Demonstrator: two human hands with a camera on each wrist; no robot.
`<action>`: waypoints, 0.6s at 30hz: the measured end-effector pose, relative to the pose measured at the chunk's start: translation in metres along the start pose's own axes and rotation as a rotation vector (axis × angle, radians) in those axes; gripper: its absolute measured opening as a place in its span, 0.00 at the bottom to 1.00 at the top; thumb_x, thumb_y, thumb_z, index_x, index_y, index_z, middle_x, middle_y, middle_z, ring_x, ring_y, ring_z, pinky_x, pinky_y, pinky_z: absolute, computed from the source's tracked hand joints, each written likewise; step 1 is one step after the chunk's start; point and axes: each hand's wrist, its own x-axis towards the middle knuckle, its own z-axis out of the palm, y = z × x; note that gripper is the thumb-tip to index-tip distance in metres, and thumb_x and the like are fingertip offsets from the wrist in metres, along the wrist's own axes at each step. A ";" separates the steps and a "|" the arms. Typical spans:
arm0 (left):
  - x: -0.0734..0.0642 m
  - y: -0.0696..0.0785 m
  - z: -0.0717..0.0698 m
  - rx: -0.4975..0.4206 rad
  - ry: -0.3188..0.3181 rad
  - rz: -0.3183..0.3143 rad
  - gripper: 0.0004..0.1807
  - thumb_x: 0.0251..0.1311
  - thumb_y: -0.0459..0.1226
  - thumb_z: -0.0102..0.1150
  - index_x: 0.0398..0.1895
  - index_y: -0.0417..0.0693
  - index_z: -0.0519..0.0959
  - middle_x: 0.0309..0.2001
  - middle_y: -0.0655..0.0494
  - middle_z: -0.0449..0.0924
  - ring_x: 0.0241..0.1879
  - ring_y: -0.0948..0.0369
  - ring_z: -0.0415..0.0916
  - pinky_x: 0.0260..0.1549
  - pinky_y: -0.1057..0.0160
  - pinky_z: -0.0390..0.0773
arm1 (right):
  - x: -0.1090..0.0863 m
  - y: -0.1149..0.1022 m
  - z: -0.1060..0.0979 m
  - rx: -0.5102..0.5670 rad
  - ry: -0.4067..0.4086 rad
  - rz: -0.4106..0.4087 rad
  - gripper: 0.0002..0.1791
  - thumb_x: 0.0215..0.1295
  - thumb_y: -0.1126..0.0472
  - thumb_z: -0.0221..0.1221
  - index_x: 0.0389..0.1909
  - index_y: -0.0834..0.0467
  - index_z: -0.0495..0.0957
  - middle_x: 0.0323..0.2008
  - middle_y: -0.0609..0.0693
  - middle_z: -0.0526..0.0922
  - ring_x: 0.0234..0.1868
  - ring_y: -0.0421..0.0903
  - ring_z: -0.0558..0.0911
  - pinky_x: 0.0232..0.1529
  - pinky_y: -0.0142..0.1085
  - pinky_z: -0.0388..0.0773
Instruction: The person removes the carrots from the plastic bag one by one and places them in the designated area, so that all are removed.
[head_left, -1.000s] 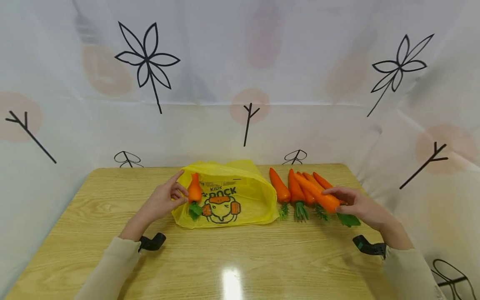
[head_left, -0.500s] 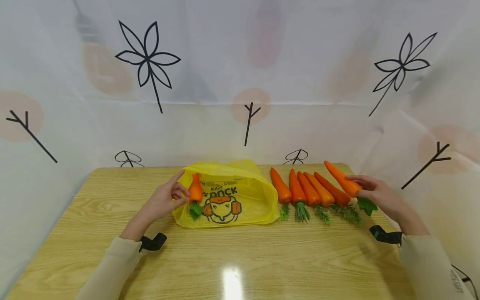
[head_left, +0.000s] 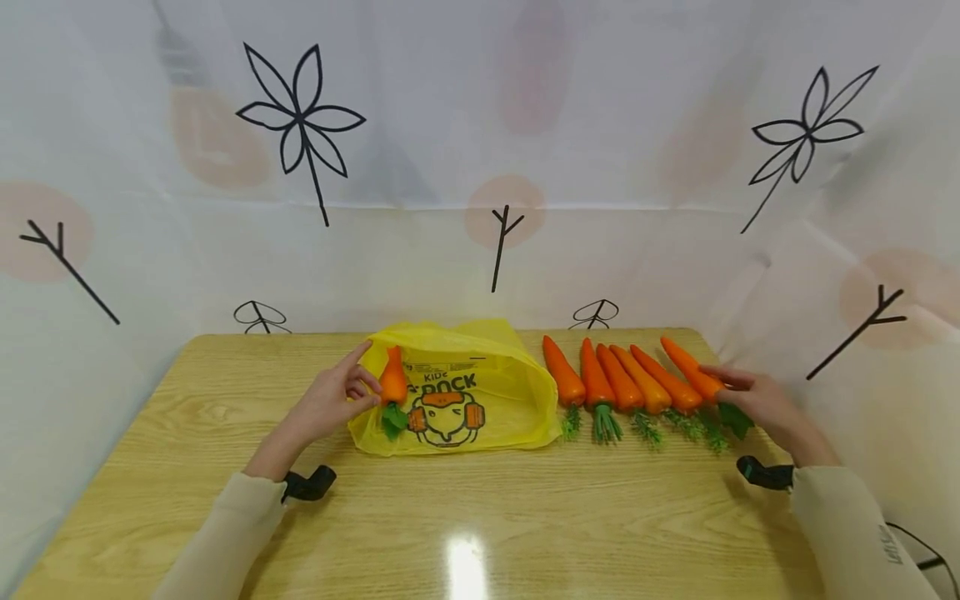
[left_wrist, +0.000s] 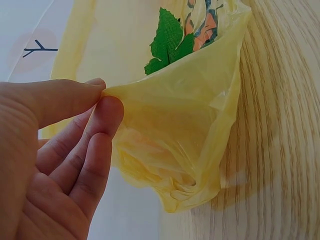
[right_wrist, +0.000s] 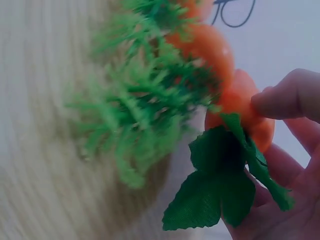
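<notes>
My left hand (head_left: pixel 324 404) pinches the rim of a yellow plastic bag (head_left: pixel 517 417) between thumb and finger, as the bag's raised edge (left_wrist: pixel 165 90) shows in the left wrist view. Inside the open-mouthed bag lies an orange carrot (head_left: pixel 393 379) with a green leaf. At the right end of a row of carrots, my right hand (head_left: pixel 765 408) holds a leafy carrot (head_left: pixel 688 367) near its top, thumb on one side. Its dark green leaves (right_wrist: pixel 215 180) hang below the thumb in the right wrist view. Whether this carrot touches the table cannot be told.
Several carrots (head_left: pixel 597 375) lie side by side right of the bag, tips away from me, feathery green tops (head_left: pixel 606 425) nearer. The wooden table (head_left: pixel 450 500) ends at a patterned white cloth (head_left: pixel 405 267) behind and at the sides.
My right hand has carried the leafy carrot from over the row to the right, then lowered it beside the last carrot. My left hand keeps its hold on the bag.
</notes>
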 end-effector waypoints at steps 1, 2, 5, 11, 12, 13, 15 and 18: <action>0.000 0.000 0.000 -0.001 0.002 0.001 0.48 0.62 0.30 0.66 0.80 0.40 0.47 0.41 0.56 0.82 0.35 0.63 0.80 0.40 0.59 0.81 | 0.001 0.002 0.001 0.004 -0.002 -0.002 0.33 0.76 0.54 0.53 0.74 0.67 0.59 0.72 0.73 0.54 0.70 0.75 0.53 0.59 0.67 0.59; -0.001 0.000 0.000 0.000 0.004 0.001 0.48 0.62 0.30 0.66 0.80 0.40 0.47 0.41 0.55 0.82 0.35 0.63 0.80 0.40 0.59 0.81 | 0.002 0.003 0.003 0.001 -0.003 -0.004 0.33 0.76 0.54 0.53 0.74 0.67 0.59 0.72 0.73 0.55 0.70 0.74 0.53 0.59 0.64 0.62; -0.001 0.000 0.000 -0.001 0.006 0.004 0.48 0.63 0.30 0.65 0.79 0.40 0.47 0.42 0.54 0.82 0.35 0.63 0.80 0.41 0.58 0.81 | 0.002 0.006 0.006 -0.007 -0.004 -0.012 0.33 0.76 0.54 0.54 0.74 0.67 0.60 0.72 0.72 0.56 0.69 0.71 0.56 0.56 0.44 0.71; -0.001 -0.002 -0.001 0.008 0.018 0.019 0.48 0.62 0.30 0.66 0.79 0.40 0.47 0.42 0.55 0.82 0.35 0.63 0.80 0.41 0.57 0.81 | 0.004 0.005 0.014 0.007 0.002 -0.035 0.34 0.74 0.55 0.57 0.73 0.68 0.60 0.70 0.72 0.60 0.64 0.58 0.66 0.45 0.21 0.71; -0.001 -0.002 -0.001 0.012 0.020 0.022 0.48 0.62 0.30 0.66 0.79 0.39 0.47 0.41 0.55 0.82 0.35 0.64 0.80 0.42 0.57 0.81 | 0.004 0.004 0.015 0.000 0.003 -0.033 0.34 0.74 0.55 0.57 0.73 0.67 0.60 0.70 0.72 0.61 0.64 0.57 0.67 0.44 0.21 0.71; -0.001 -0.002 0.000 0.014 0.021 0.023 0.48 0.62 0.30 0.66 0.79 0.39 0.47 0.41 0.56 0.82 0.35 0.64 0.80 0.41 0.57 0.81 | 0.004 0.004 0.016 -0.005 -0.001 -0.036 0.34 0.74 0.55 0.57 0.73 0.67 0.60 0.70 0.72 0.61 0.64 0.57 0.66 0.45 0.21 0.71; 0.000 -0.002 0.000 0.017 0.021 0.022 0.48 0.62 0.30 0.66 0.79 0.39 0.47 0.41 0.56 0.82 0.35 0.64 0.80 0.41 0.58 0.81 | 0.004 0.004 0.016 -0.020 -0.003 -0.038 0.34 0.74 0.55 0.57 0.74 0.67 0.60 0.70 0.72 0.61 0.64 0.56 0.67 0.44 0.21 0.70; 0.000 -0.003 0.000 0.019 0.022 0.019 0.48 0.62 0.30 0.66 0.79 0.40 0.47 0.41 0.57 0.82 0.35 0.64 0.80 0.41 0.59 0.81 | 0.003 0.005 0.016 -0.024 0.005 -0.041 0.34 0.74 0.55 0.57 0.73 0.67 0.61 0.69 0.71 0.62 0.60 0.41 0.70 0.45 0.21 0.70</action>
